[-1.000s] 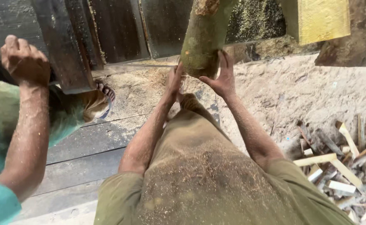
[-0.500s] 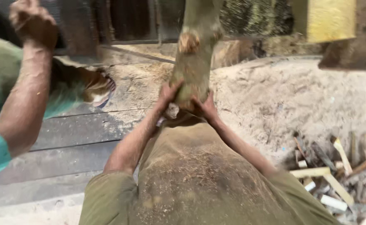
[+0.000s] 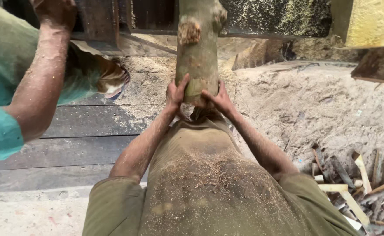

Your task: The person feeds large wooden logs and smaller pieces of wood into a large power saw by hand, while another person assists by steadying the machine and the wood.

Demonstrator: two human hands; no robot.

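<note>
A thick greenish-brown log (image 3: 198, 48) with a cut knot on its left side runs away from me toward a dark machine frame. My left hand (image 3: 175, 93) grips the log's near end on the left side. My right hand (image 3: 218, 98) presses against the same end on the right. Both forearms are dusted with sawdust, and so is the front of my olive shirt (image 3: 209, 183) below them.
A co-worker in a teal shirt stands at the left, with an arm (image 3: 43, 83) raised to the dark frame (image 3: 98, 19). Dark floor planks (image 3: 87, 131) lie at the left, a sawdust heap (image 3: 314, 105) at the right, wood offcuts (image 3: 358, 188) at the lower right, and a yellow block (image 3: 371, 22) at the top right.
The log has swung from a tilt to lie straight ahead. My hands have closed around its near end. The co-worker's arm has shifted up and to the right in view.
</note>
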